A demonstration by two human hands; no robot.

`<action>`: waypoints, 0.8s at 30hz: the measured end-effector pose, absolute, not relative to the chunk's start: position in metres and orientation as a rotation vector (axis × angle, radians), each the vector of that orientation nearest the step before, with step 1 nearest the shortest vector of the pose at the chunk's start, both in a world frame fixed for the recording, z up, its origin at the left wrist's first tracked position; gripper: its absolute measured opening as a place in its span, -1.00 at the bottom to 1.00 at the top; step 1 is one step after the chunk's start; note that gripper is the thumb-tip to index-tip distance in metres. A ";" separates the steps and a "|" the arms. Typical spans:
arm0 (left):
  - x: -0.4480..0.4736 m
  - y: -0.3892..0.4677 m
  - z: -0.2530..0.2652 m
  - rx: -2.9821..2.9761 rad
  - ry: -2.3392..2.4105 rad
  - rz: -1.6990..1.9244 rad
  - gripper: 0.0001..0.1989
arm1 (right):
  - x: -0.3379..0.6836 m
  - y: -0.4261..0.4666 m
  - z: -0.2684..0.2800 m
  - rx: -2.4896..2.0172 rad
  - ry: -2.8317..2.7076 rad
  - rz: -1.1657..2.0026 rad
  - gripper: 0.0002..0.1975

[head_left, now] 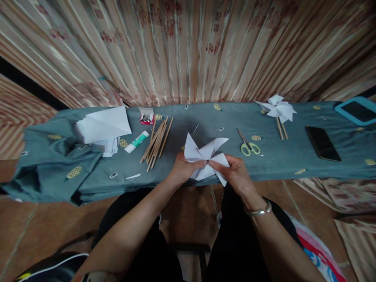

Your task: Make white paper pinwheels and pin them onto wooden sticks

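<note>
"So, what is in the grip?"

"One paper piece: the bare left hand [183, 168] and bare right hand [235, 170] both pinch a white folded-paper pinwheel [210, 150], thumbs pressing near its middle, by a small dark spot [207, 161]. It is held at the near edge of a tabletop [276, 160] draped in grey-green, pineapple-printed cloth"

"Which step, then?"

"Securing the folded tips at the centre, I'd judge; the next move calls for a firm pinch there without creasing the blades"

"And around it?"

"Leftward, slim tan wooden sticks [157, 143], a white-and-green glue stick [136, 141] and, towards the far left corner, white paper sheets [107, 125]. Rightward, scissors with yellow-green handles [249, 148]; by the far edge, a second white paper pinwheel [279, 109]; towards the right end, a black rectangular phone [323, 143]"

"The room?"

"A pleated beige curtain [188, 51] with reddish motifs beyond the far edge, brown tiled floor [182, 219] below"
</note>
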State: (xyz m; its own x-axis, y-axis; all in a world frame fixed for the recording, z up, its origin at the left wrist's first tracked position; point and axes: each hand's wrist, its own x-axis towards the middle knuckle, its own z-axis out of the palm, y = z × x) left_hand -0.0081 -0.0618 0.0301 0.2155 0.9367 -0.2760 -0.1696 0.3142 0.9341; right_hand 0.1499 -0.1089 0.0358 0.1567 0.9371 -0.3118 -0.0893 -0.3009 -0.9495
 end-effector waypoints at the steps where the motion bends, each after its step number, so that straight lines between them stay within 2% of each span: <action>1: -0.009 -0.062 0.030 0.922 1.056 0.944 -0.77 | 0.148 -0.108 0.035 -1.469 -0.860 1.335 -0.62; 15: -0.026 -0.066 0.023 0.914 1.107 0.973 -0.81 | 0.126 -0.103 0.032 -1.475 -0.979 1.271 -0.60; 24: -0.034 -0.057 0.015 0.671 1.043 1.094 -0.73 | 0.135 -0.100 0.031 -1.367 -0.870 1.283 -0.64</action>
